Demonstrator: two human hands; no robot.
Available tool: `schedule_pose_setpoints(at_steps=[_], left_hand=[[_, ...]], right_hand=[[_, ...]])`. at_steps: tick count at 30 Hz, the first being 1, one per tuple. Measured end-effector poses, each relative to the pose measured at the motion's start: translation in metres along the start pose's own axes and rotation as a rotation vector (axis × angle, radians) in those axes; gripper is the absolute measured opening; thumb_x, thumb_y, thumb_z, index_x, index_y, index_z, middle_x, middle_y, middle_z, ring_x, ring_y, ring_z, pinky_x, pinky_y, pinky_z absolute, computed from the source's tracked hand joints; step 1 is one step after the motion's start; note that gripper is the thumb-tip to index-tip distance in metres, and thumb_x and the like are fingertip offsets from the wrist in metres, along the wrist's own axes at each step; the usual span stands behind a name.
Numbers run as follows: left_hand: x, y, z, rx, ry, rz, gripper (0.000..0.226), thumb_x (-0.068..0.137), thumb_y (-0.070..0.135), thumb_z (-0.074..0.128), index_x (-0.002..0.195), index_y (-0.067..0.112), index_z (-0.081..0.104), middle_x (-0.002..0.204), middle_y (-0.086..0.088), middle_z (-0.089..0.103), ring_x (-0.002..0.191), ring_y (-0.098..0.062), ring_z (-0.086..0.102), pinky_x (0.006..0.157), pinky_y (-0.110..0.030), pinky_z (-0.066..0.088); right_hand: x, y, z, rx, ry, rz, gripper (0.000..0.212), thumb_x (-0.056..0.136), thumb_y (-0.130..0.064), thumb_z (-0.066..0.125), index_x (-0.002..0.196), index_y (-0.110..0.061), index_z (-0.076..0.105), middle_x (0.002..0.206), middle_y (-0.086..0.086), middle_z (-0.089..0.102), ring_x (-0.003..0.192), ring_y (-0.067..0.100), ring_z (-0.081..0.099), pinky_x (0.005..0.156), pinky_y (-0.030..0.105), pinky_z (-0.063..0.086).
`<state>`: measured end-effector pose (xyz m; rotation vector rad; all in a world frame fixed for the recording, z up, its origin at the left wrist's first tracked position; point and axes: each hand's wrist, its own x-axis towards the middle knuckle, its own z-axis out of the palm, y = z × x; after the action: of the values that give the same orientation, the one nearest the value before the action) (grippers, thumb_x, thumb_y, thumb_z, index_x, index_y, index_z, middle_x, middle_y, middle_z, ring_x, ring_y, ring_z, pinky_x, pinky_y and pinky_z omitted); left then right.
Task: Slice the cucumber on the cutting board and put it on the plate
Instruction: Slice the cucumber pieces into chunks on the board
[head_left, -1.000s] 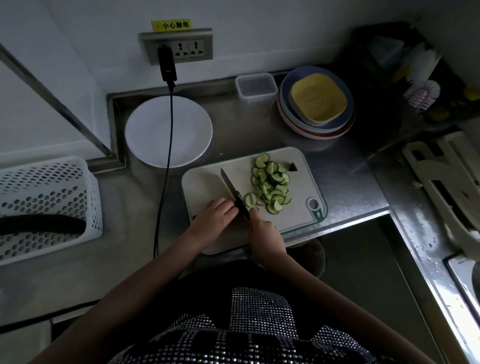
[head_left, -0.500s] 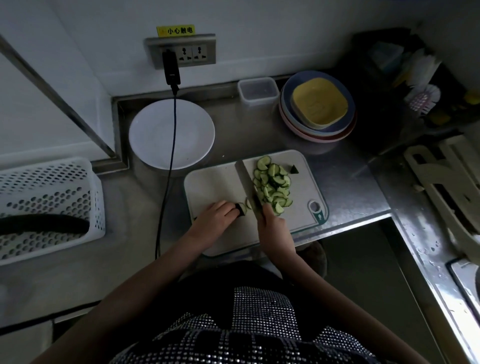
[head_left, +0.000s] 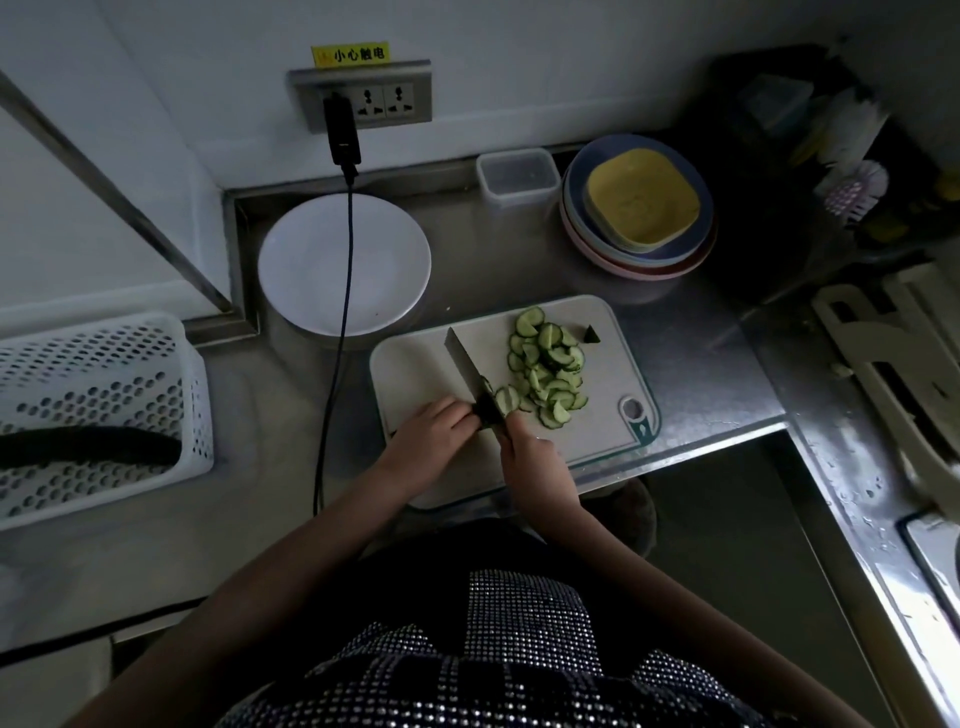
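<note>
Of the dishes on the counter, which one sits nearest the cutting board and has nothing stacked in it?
The white round plate, just beyond the cutting board's far-left corner, under the black cable. The other dishes form a stack topped by a yellow square plate.

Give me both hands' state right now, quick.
Left hand: fingers curled on the last cucumber piece, holding it on the cutting board.
Right hand: gripping the knife, blade down at that piece.
</note>
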<state>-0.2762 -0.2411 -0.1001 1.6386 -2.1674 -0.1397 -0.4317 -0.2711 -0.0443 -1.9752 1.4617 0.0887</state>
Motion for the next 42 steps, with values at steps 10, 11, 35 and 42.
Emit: schedule_pose_setpoints(at_steps=[10, 11, 35, 42], left_hand=[[-0.002, -0.004, 0.004, -0.004, -0.009, 0.009, 0.029, 0.081, 0.011, 0.044, 0.097, 0.004, 0.068, 0.096, -0.011, 0.063, 0.093, -0.024, 0.050, 0.075, -0.033, 0.051], [-0.002, -0.004, 0.004, -0.015, 0.005, 0.012, 0.028, 0.083, 0.012, 0.045, 0.097, 0.005, 0.068, 0.096, -0.011, 0.063, 0.091, -0.024, 0.051, 0.075, -0.034, 0.050], [-0.004, -0.006, 0.003, 0.000, 0.030, 0.020, 0.023, 0.080, 0.010, 0.047, 0.090, 0.003, 0.066, 0.094, -0.012, 0.061, 0.090, -0.024, 0.047, 0.069, -0.033, 0.053], [-0.004, -0.003, 0.001, -0.017, 0.052, 0.004, 0.026, 0.084, 0.012, 0.045, 0.089, 0.003, 0.069, 0.094, -0.012, 0.064, 0.091, -0.023, 0.047, 0.067, -0.032, 0.054]], right_hand=[[-0.001, 0.003, -0.004, -0.034, 0.035, 0.025, 0.012, 0.100, -0.018, 0.034, 0.111, -0.014, 0.039, 0.091, 0.022, 0.062, 0.082, 0.040, 0.060, 0.063, 0.040, 0.043], [-0.002, 0.003, -0.008, -0.002, 0.070, 0.026, 0.013, 0.101, -0.018, 0.033, 0.110, -0.012, 0.039, 0.088, 0.022, 0.062, 0.079, 0.040, 0.060, 0.060, 0.039, 0.042], [0.000, -0.001, 0.006, -0.038, -0.058, 0.012, 0.011, 0.099, -0.013, 0.033, 0.110, -0.016, 0.034, 0.095, 0.021, 0.063, 0.086, 0.040, 0.061, 0.066, 0.040, 0.044], [-0.004, -0.002, -0.008, 0.072, 0.030, 0.017, 0.013, 0.100, -0.021, 0.037, 0.107, -0.012, 0.043, 0.091, 0.024, 0.062, 0.083, 0.043, 0.059, 0.066, 0.043, 0.045]])
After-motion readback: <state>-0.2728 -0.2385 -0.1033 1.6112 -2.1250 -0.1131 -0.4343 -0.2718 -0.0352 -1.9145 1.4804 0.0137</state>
